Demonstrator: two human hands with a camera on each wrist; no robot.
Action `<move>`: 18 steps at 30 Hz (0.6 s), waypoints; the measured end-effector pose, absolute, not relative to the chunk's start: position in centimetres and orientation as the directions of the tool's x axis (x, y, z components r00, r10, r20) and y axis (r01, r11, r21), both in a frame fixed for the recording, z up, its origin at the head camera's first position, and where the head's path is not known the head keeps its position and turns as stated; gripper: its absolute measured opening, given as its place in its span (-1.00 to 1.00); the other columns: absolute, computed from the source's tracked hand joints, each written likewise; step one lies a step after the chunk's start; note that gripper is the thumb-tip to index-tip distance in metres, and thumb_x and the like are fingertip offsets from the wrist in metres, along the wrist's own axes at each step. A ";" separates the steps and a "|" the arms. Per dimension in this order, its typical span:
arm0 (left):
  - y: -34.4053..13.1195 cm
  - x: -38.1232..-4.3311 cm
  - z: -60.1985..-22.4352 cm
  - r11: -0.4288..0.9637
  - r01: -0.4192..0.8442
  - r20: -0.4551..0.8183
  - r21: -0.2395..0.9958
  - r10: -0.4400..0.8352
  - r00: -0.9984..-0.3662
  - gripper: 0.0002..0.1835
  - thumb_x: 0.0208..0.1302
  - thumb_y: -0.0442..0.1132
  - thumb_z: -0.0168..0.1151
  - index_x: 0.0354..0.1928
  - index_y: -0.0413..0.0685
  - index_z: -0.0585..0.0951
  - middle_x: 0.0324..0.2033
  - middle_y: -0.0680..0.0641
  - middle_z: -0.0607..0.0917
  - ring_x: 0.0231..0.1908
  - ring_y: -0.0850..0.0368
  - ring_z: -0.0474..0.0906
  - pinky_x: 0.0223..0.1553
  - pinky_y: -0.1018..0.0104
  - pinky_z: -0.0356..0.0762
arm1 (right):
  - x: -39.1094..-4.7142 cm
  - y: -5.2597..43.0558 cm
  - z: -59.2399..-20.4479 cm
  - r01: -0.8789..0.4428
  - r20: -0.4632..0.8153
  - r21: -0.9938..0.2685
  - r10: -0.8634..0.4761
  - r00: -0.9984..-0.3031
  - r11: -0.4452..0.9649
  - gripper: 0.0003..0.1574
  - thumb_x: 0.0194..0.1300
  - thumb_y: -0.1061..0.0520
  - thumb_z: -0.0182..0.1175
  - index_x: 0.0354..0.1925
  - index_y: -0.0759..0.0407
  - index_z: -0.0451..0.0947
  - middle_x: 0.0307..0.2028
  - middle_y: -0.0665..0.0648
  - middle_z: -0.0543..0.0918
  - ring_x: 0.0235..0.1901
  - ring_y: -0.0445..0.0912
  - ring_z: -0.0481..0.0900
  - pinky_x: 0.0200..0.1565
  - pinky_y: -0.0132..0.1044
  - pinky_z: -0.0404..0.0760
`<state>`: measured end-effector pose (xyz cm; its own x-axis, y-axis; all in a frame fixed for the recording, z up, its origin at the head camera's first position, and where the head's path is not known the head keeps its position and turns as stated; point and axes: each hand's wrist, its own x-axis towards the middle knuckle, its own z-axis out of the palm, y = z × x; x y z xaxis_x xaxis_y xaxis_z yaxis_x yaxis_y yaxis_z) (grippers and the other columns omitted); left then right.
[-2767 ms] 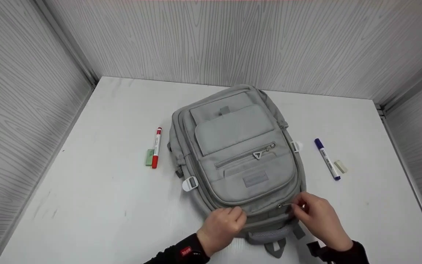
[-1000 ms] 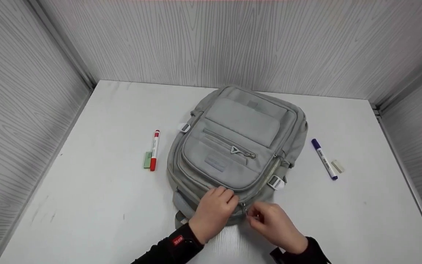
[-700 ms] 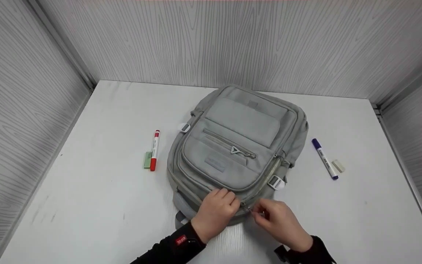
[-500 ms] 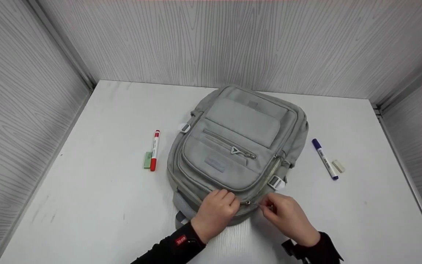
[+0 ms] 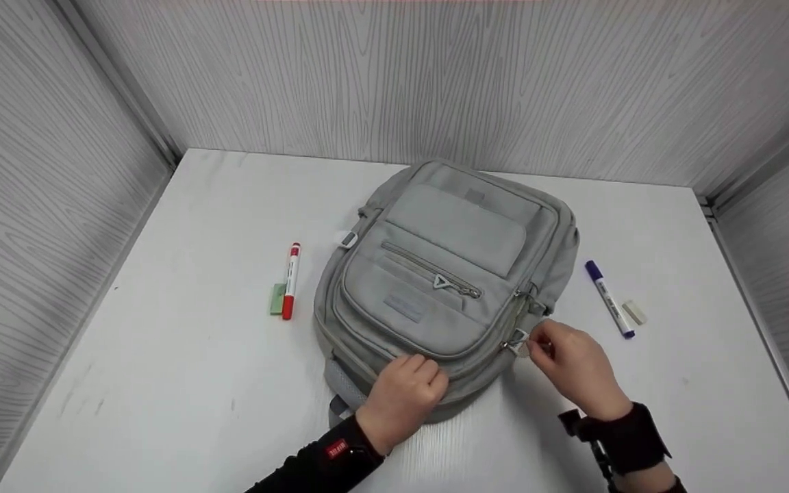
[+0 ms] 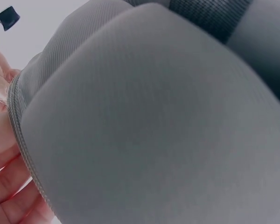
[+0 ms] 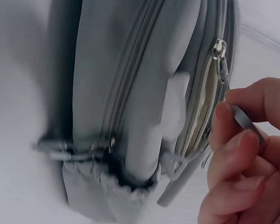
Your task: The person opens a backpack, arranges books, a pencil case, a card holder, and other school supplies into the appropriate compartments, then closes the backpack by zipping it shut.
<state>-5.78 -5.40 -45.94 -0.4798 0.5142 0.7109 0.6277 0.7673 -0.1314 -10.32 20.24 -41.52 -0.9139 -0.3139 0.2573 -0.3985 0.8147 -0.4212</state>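
Note:
A grey backpack [image 5: 459,226] lies front up on the white table, tilted, its carry handle toward the near left. My left hand [image 5: 403,400] grips its near edge with curled fingers; in the left wrist view, grey cloth [image 6: 144,116] fills most of the picture and the fingers [image 6: 14,186] lie along its zipped edge. At the bag's right side my right hand [image 5: 576,366] pinches a zipper pull [image 7: 245,122] between thumb and finger. In the right wrist view the slider [image 7: 219,49] sits at one end of a gap showing beige lining [image 7: 203,105].
Left of the bag, a red-capped marker [image 5: 291,281] lies against a green block [image 5: 277,299]. To the right are a blue-capped marker [image 5: 610,299] and a pale eraser-like block [image 5: 634,312]. Wood-grain panels [image 5: 394,82] stand around the table.
The backpack has turned on the table since the oldest frame. Lately my right hand has drawn the zipper pull rightward and away along the bag's edge, while my left hand has stayed put.

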 end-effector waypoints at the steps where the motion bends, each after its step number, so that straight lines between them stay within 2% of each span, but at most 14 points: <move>1: -5.5 -5.7 -45.9 0.767 0.629 0.711 -0.129 0.514 -0.480 -0.86 -0.14 -0.40 0.32 -0.56 0.02 0.62 -0.60 0.11 0.54 -0.54 0.24 0.45 -0.47 0.42 0.39 | -10.8 20.5 -41.5 -0.392 0.261 -0.414 -0.306 -0.916 0.821 -0.84 0.13 0.37 0.28 -0.44 0.15 0.55 -0.51 0.06 0.66 -0.51 -0.17 0.57 -0.42 -0.28 0.53; 8: -5.5 -5.7 -46.0 0.766 0.634 0.725 -0.103 0.494 -0.480 -0.82 -0.09 -0.47 0.21 -0.60 0.01 0.58 -0.63 0.11 0.51 -0.58 0.26 0.42 -0.55 0.46 0.36 | -13.9 21.6 -41.1 -0.352 0.262 -0.399 -0.263 -0.929 0.847 -0.98 0.21 0.33 0.23 -0.37 0.25 0.58 -0.42 0.23 0.73 -0.41 0.05 0.69 -0.36 -0.05 0.61; 12: -5.6 -5.8 -46.0 0.765 0.637 0.729 -0.094 0.489 -0.480 -0.81 -0.09 -0.49 0.20 -0.59 0.00 0.58 -0.62 0.10 0.52 -0.59 0.25 0.42 -0.56 0.46 0.37 | -15.5 22.3 -40.9 -0.327 0.268 -0.384 -0.234 -0.934 0.863 -0.95 0.26 0.28 0.20 -0.35 0.26 0.57 -0.40 0.27 0.73 -0.40 0.12 0.69 -0.37 0.04 0.60; 18: -5.8 -5.7 -45.8 0.763 0.640 0.721 -0.087 0.492 -0.488 -0.81 -0.10 -0.48 0.21 -0.58 0.00 0.59 -0.61 0.10 0.53 -0.58 0.25 0.44 -0.55 0.45 0.39 | -17.4 22.5 -40.7 -0.324 0.275 -0.353 -0.233 -0.933 0.878 -0.93 0.28 0.26 0.21 -0.33 0.28 0.58 -0.39 0.29 0.72 -0.41 0.14 0.66 -0.37 0.07 0.57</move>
